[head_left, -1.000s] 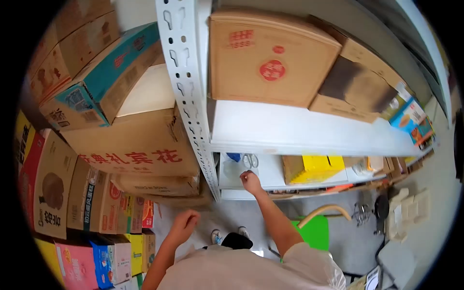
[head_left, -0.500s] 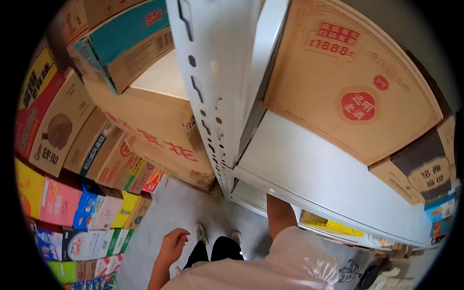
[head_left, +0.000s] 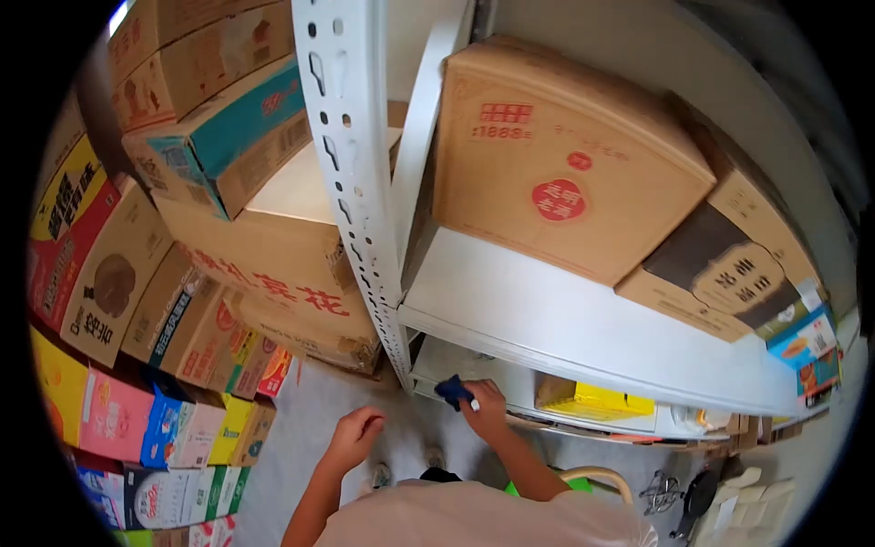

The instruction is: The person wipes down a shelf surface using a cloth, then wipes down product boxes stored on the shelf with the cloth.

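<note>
My right hand (head_left: 485,407) is closed on a small dark blue item (head_left: 453,391) with a white part near my fingers; what it is I cannot make out. It is held at the front edge of the lower white shelf (head_left: 439,357). My left hand (head_left: 355,436) is lower and to the left, in the air over the grey floor, with its fingers curled together; nothing shows in them. A yellow box (head_left: 602,401) stands on the lower shelf, right of my right hand.
A perforated white post (head_left: 344,164) rises between stacked cartons (head_left: 264,273) on the left and the shelves. The upper shelf (head_left: 538,296) bears a large brown carton (head_left: 565,164). A green seat (head_left: 524,490) with a curved tan rail is at the lower right.
My right hand has come back out from under the upper shelf with the dark blue item in it. My left hand has risen slightly, and its fingers are curled. The view has shifted.
</note>
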